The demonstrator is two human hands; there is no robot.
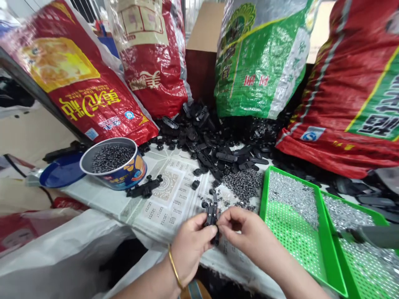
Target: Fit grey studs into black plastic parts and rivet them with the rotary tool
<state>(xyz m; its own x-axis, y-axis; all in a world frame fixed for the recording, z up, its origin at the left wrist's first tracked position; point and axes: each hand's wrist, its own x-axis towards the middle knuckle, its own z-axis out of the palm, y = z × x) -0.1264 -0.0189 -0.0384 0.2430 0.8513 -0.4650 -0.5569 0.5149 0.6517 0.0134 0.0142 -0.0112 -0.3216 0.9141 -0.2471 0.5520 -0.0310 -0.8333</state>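
My left hand (193, 236), with a gold bangle at the wrist, grips a black plastic assembly (212, 212) between thumb and fingers. Round knobs stick out at its upper end, and small shiny dots show along its middle. Close against its right side, my right hand (241, 226) has thumb and forefinger pinched together; anything between those fingertips is too small to make out. Just beyond the hands lies a heap of small dark metallic pieces (243, 185). A similar black assembly (145, 187) rests on the patterned tablecloth (168, 211) to the left.
Green perforated trays (322, 232) of small silvery pieces stand at the right, a grey-handled tool (374, 236) across one. A round tub (114, 166) of dark pieces and a blue lid (62, 170) are at left. Black plastic parts (218, 155) pile up before large sacks (262, 62).
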